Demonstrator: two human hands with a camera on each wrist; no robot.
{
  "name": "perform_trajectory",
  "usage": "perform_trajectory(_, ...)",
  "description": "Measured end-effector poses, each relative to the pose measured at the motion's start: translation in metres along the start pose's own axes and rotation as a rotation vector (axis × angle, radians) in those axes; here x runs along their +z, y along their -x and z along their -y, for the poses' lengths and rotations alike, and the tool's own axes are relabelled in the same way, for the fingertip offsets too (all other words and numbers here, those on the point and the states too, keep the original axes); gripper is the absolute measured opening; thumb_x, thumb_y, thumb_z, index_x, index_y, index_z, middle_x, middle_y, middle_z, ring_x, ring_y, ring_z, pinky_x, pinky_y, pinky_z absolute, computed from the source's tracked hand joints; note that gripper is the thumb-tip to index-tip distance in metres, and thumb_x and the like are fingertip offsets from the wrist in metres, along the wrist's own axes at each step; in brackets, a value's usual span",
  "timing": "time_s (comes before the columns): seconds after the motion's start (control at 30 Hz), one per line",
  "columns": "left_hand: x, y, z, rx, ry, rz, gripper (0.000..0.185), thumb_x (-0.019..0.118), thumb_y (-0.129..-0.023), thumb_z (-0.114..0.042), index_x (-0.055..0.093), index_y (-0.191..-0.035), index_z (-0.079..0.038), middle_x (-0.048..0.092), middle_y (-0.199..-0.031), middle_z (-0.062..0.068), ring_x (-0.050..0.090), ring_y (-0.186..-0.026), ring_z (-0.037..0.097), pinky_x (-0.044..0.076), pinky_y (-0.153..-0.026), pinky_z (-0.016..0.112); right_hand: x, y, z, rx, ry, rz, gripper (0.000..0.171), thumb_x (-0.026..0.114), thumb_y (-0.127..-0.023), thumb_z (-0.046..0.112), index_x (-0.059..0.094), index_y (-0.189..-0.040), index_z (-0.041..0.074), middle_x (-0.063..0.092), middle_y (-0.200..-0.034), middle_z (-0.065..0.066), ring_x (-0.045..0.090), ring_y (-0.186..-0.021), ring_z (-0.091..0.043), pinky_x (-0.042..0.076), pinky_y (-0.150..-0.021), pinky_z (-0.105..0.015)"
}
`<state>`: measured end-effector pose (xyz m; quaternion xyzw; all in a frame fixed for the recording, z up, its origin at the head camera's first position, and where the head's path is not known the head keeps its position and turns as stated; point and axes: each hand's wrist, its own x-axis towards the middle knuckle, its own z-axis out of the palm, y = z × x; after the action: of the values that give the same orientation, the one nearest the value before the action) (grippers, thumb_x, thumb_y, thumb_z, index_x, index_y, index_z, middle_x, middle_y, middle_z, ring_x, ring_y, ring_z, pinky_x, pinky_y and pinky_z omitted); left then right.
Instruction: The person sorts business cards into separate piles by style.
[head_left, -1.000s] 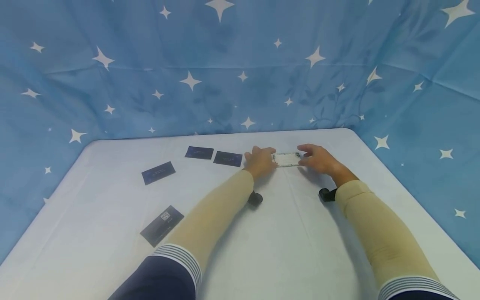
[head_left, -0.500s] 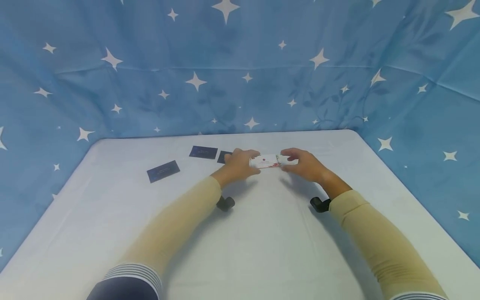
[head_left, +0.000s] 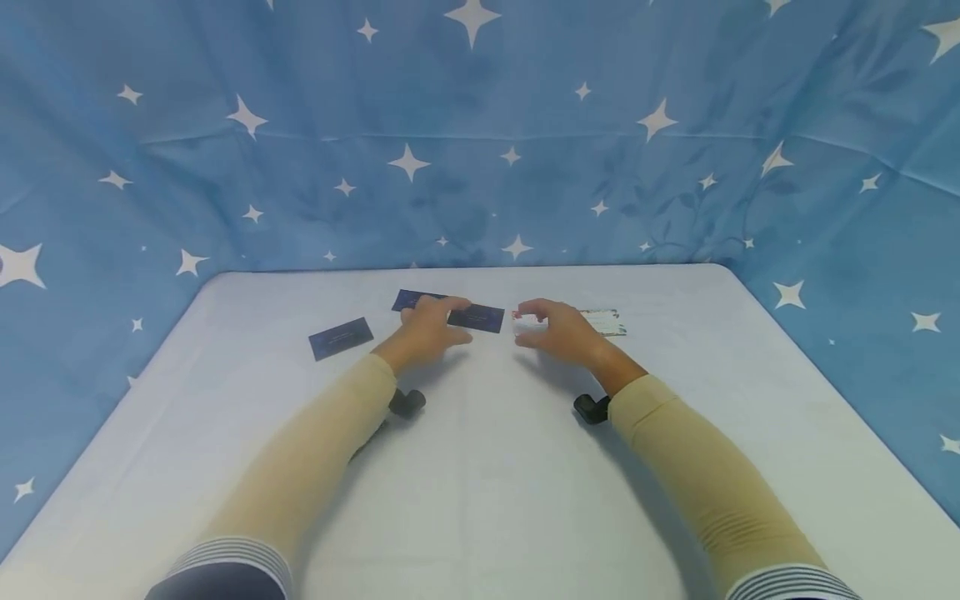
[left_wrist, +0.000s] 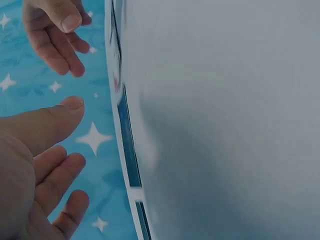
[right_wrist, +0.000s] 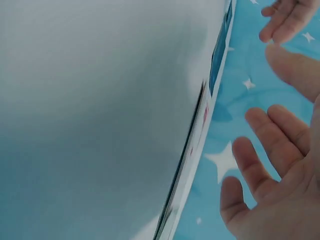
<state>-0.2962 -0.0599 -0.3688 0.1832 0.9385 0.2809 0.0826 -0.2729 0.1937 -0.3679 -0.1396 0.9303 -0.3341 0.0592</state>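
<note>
- Left hand [head_left: 426, 332] loosely spread, empty, hovering at near edge of dark card [head_left: 476, 317].
- Right hand [head_left: 558, 330] same: fingers relaxed, nothing gripped, white card [head_left: 606, 322] just behind.
- Bare table [head_left: 480, 467] in front of both hands.

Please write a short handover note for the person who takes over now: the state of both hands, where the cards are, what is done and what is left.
Left hand: open, holds nothing, over the two dark cards at the back.
Right hand: open, holds nothing; its fingers touch or hover at the white card, which lies flat on the table.
Third dark card lies apart, to the left.
Done: white card is on the table, beside the dark ones.
Left: cards are spread, not gathered.
</note>
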Motion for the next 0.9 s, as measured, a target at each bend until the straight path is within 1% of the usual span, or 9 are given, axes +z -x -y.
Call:
perform_trajectory(0.07, -0.005, -0.008, 0.006, -0.004, -0.031, 0.002, 0.062, 0.073, -0.093, -0.033, 0.049, -0.149, -0.021, 0.051, -0.142, 0.011, 0.034, -0.133, 0.034, 0.023, -0.099, 0.056, 0.005, -0.012, 0.007, 0.002, 0.046, 0.003, 0.062, 0.073, -0.091, 0.029, 0.052, -0.145, 0.005, 0.055, -0.142, -0.016, 0.048, -0.131, -0.037, 0.038, -0.104, -0.054)
perform_trajectory(0.17, -0.011, -0.022, 0.015, 0.004, -0.086, 0.020, 0.065, 0.074, -0.092, -0.033, 0.048, -0.150, -0.022, 0.051, -0.143, 0.009, 0.035, -0.133, 0.032, 0.023, -0.100, 0.057, 0.013, -0.030, 0.015, 0.037, 0.118, 0.009, 0.063, 0.074, -0.090, 0.031, 0.052, -0.145, 0.009, 0.057, -0.140, -0.015, 0.049, -0.130, -0.036, 0.036, -0.105, -0.054)
perform_trajectory(0.27, -0.013, -0.034, 0.024, 0.002, -0.136, 0.064, 0.066, 0.073, -0.092, -0.034, 0.046, -0.152, -0.024, 0.050, -0.145, 0.008, 0.035, -0.133, 0.032, 0.023, -0.103, 0.059, 0.022, -0.046, 0.019, 0.079, 0.230, 0.034, 0.066, 0.074, -0.090, 0.036, 0.051, -0.147, 0.012, 0.057, -0.140, -0.014, 0.047, -0.130, -0.037, 0.032, -0.104, -0.055)
perform_trajectory(0.37, -0.013, -0.041, 0.030, -0.017, -0.174, 0.107, 0.066, 0.072, -0.092, -0.035, 0.045, -0.152, -0.026, 0.048, -0.147, 0.010, 0.035, -0.134, 0.034, 0.021, -0.106, 0.062, 0.028, -0.055, 0.022, 0.102, 0.310, 0.060, 0.067, 0.073, -0.090, 0.037, 0.050, -0.147, 0.013, 0.055, -0.142, -0.013, 0.043, -0.130, -0.038, 0.029, -0.103, -0.056)
perform_trajectory(0.43, -0.013, -0.043, 0.031, -0.030, -0.182, 0.128, 0.065, 0.071, -0.092, -0.036, 0.045, -0.152, -0.027, 0.047, -0.147, 0.011, 0.034, -0.135, 0.035, 0.021, -0.107, 0.063, 0.030, -0.058, 0.023, 0.103, 0.324, 0.069, 0.065, 0.072, -0.090, 0.036, 0.051, -0.147, 0.012, 0.054, -0.142, -0.012, 0.043, -0.130, -0.038, 0.028, -0.102, -0.056)
perform_trajectory(0.5, -0.014, -0.043, 0.031, -0.025, -0.185, 0.140, 0.064, 0.070, -0.093, -0.036, 0.046, -0.151, -0.027, 0.047, -0.148, 0.010, 0.034, -0.136, 0.035, 0.020, -0.108, 0.063, 0.030, -0.059, 0.023, 0.098, 0.329, 0.073, 0.064, 0.072, -0.090, 0.035, 0.052, -0.146, 0.011, 0.055, -0.142, -0.012, 0.043, -0.129, -0.038, 0.028, -0.102, -0.055)
perform_trajectory(0.7, -0.018, -0.044, 0.030, -0.025, -0.183, 0.159, 0.064, 0.070, -0.092, -0.036, 0.047, -0.151, -0.025, 0.048, -0.148, 0.011, 0.033, -0.137, 0.034, 0.018, -0.110, 0.062, 0.026, -0.062, 0.024, 0.063, 0.322, 0.103, 0.062, 0.073, -0.090, 0.030, 0.052, -0.145, 0.011, 0.057, -0.141, -0.009, 0.043, -0.131, -0.038, 0.029, -0.103, -0.055)
perform_trajectory(0.77, -0.018, -0.045, 0.031, -0.035, -0.185, 0.161, 0.063, 0.071, -0.092, -0.035, 0.048, -0.150, -0.025, 0.048, -0.146, 0.011, 0.034, -0.136, 0.034, 0.019, -0.109, 0.062, 0.026, -0.063, 0.024, 0.059, 0.311, 0.114, 0.063, 0.073, -0.089, 0.028, 0.051, -0.146, 0.011, 0.056, -0.142, -0.010, 0.042, -0.132, -0.038, 0.029, -0.103, -0.055)
perform_trajectory(0.9, -0.018, -0.044, 0.030, -0.041, -0.175, 0.158, 0.060, 0.073, -0.090, -0.033, 0.052, -0.147, -0.025, 0.051, -0.142, 0.009, 0.036, -0.131, 0.034, 0.023, -0.107, 0.061, 0.027, -0.064, 0.024, 0.081, 0.314, 0.126, 0.065, 0.073, -0.089, 0.028, 0.050, -0.146, 0.011, 0.054, -0.143, -0.011, 0.041, -0.133, -0.038, 0.027, -0.104, -0.057)
